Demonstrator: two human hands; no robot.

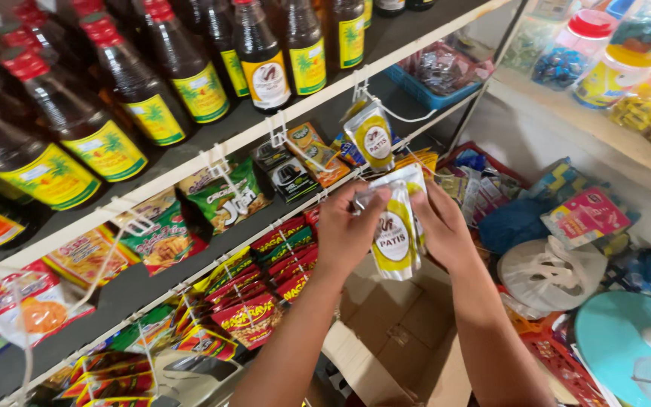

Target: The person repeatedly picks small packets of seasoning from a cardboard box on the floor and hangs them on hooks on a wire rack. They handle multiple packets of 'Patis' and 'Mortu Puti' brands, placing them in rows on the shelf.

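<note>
My left hand (344, 230) and my right hand (440, 226) are raised together in front of a shop shelf. Between them they hold a small bunch of yellow and clear sauce pouches (395, 241), pinched at the top edges. Just above, another pouch of the same kind (371, 139) hangs from a white wire hook (362, 90) on the shelf edge. The hooks to the left carry hanging snack and seasoning packets (224, 196).
Dark sauce bottles (137, 94) with yellow labels fill the upper shelf. Red sachets (250, 313) hang on the lower row. An open cardboard box (393, 339) sits below my arms. Candy jars (615, 71), packets, a white plastic bag (544, 271) and a teal fan (627, 339) crowd the right.
</note>
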